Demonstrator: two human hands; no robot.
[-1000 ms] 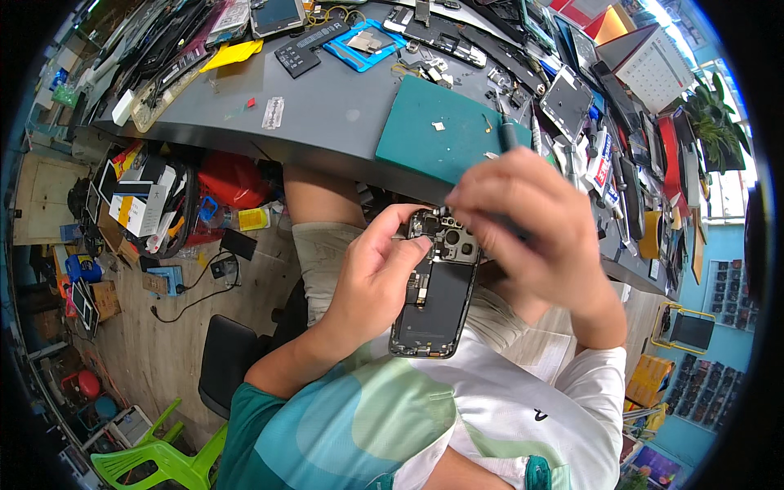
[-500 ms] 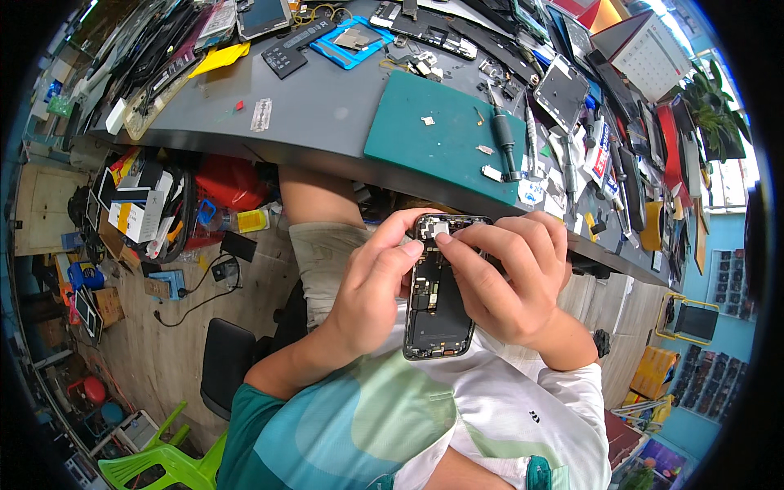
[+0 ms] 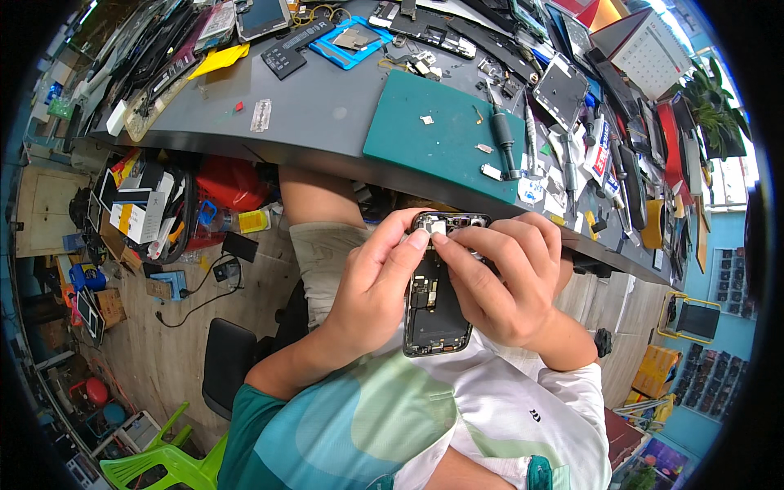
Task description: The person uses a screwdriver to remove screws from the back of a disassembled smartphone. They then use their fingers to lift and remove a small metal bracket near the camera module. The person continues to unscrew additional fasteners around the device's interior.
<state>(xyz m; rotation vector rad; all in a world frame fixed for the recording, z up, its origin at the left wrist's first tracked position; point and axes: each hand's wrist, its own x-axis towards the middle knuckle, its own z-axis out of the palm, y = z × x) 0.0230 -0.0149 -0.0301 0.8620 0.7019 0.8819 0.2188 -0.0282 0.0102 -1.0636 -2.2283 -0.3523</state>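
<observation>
Cradling an opened smartphone over the lap, just off the near edge of the grey surface, the person keeps it close to the body, which I judge gives the eyes a straight look into the casing. The left hand wraps the phone's left side from below, fingers closed around the frame, with the thumb tip pressed near the top where the camera parts sit. The right hand closes over the right side, its forefinger and thumb pinched narrow on a small pale piece at the upper end of the phone; whether they hold a part or only press it down cannot be told. The phone lies back-open, its dark innards and battery bay facing up, top end pointing toward the surface.

On the surface, a green work mat lies against the near edge, likely so loose bits stay put: a few tiny pale parts rest on it, and a black-handled screwdriver lies along its right edge, within easy reach of the right hand. A blue frame sits toward the far edge.
</observation>
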